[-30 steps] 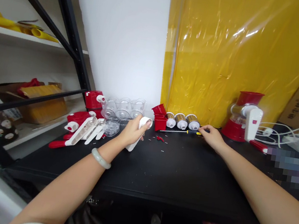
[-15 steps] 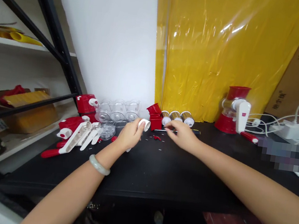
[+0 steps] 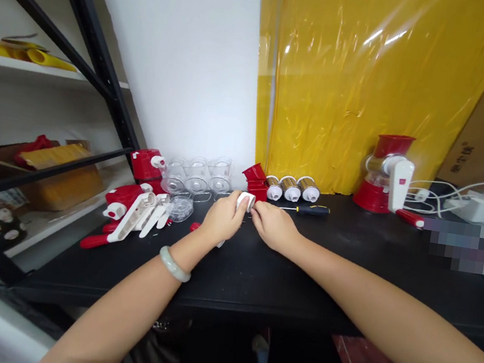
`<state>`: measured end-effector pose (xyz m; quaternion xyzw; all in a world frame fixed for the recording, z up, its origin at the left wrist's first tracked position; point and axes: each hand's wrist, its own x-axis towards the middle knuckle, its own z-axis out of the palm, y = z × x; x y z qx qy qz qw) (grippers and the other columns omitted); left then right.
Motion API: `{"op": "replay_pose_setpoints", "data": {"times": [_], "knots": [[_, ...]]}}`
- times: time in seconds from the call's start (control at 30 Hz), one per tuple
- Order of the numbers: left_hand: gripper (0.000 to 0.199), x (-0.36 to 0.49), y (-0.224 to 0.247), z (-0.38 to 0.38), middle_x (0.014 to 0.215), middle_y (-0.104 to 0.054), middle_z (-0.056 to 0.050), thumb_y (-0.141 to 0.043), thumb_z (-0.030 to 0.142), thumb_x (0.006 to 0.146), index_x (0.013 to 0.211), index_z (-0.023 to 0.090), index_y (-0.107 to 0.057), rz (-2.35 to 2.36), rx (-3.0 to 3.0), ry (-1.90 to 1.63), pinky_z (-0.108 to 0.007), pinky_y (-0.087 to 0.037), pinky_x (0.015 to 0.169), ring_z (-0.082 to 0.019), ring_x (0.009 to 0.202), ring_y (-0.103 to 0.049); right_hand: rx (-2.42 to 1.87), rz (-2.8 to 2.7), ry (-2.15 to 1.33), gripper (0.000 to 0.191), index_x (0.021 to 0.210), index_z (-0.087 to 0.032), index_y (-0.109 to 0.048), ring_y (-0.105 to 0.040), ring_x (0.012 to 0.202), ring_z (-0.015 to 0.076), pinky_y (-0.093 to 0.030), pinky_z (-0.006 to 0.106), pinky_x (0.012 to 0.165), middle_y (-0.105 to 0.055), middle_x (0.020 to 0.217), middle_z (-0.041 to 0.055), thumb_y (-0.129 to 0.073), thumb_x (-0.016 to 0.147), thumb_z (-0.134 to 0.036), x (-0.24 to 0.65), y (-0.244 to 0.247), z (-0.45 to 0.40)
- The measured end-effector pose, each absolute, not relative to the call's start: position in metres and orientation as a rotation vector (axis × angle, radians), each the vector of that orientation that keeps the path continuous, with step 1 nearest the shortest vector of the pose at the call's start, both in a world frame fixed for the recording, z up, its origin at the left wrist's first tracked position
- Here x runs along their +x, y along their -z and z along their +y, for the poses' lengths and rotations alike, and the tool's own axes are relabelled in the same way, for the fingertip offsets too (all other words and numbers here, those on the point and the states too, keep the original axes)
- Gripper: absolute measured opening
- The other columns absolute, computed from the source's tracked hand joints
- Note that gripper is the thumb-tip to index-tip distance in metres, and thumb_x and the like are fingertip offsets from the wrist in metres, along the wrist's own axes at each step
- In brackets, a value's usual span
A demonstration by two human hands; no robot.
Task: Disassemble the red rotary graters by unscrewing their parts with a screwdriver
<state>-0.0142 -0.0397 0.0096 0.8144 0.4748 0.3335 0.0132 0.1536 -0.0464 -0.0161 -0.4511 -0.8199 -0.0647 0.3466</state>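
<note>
My left hand (image 3: 224, 215) is closed round a white crank handle (image 3: 246, 201), its hollow round end pointing up and to the right. Most of this handle is covered by the palm; a red grip (image 3: 194, 226) shows beside the hand. Fingertips of my right hand (image 3: 271, 222) are pinched together right at the handle's hollow end. Whatever they hold is too small or hidden to make out. Behind the right hand lies a screwdriver (image 3: 313, 210) with a dark and yellow handle. Red plastic hoppers (image 3: 257, 179) stand just beyond both hands.
Several white cranks (image 3: 133, 217) and red bases (image 3: 133, 195) lie left, beside clear plastic housings (image 3: 197, 175). Three grater drums (image 3: 289, 187) line the back. An assembled red-and-white grater (image 3: 383, 175) stands right, near cables and a white power strip (image 3: 481, 208). A black shelf frame (image 3: 92, 56) borders the left.
My right hand has moved left from beside the red hoppers to the crank's hollow end, fingers now pinched there. My left hand keeps its hold. The view has shifted slightly.
</note>
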Motion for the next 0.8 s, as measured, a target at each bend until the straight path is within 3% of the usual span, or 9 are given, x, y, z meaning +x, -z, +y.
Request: {"op": "replay_pose_setpoints", "data": {"times": [0.13, 0.23, 0.43, 0.8], "knots": [[0.046, -0.013, -0.010, -0.041, 0.066, -0.066, -0.006, -0.024, 0.051, 0.096, 0.098, 0.018, -0.056, 1.460, 2.520, -1.055, -0.030, -0.045, 0.064, -0.022, 0.061, -0.066, -1.071, -1.996, -0.037, 0.003, 0.092, -0.022, -0.052, -0.059, 0.066, 0.0160, -0.042, 0.026, 0.059, -0.064, 0.078, 0.0021, -0.051, 0.091, -0.024, 0.158, 0.017, -0.045], [0.046, -0.013, -0.011, -0.041, 0.067, -0.066, -0.006, -0.024, 0.050, 0.096, 0.099, 0.018, -0.057, 1.437, 2.499, -1.064, -0.030, -0.045, 0.063, -0.022, 0.061, -0.066, -0.942, -1.952, -0.137, 0.009, 0.097, -0.022, -0.054, -0.060, 0.068, 0.0157, -0.046, 0.027, 0.063, -0.064, 0.080, 0.0014, -0.055, 0.088, -0.024, 0.161, 0.021, -0.040], [0.045, -0.012, -0.010, -0.040, 0.059, -0.063, -0.003, -0.023, 0.050, 0.096, 0.098, 0.019, -0.055, 1.389, 2.492, -1.041, -0.030, -0.046, 0.064, -0.022, 0.061, -0.066, -0.824, -1.866, -0.202, 0.002, 0.087, -0.020, -0.059, -0.061, 0.069, 0.0148, -0.048, 0.027, 0.066, -0.064, 0.079, 0.0017, -0.060, 0.085, -0.021, 0.164, 0.024, -0.033], [0.045, -0.010, -0.010, -0.042, 0.066, -0.064, -0.001, -0.025, 0.052, 0.096, 0.101, 0.020, -0.055, 1.292, 2.395, -1.070, -0.030, -0.048, 0.063, -0.018, 0.049, -0.062, -0.867, -1.941, 0.023, 0.005, 0.084, -0.021, -0.057, -0.058, 0.071, 0.0161, -0.047, 0.028, 0.065, -0.062, 0.080, 0.0029, -0.054, 0.089, -0.021, 0.167, 0.022, -0.036]]}}
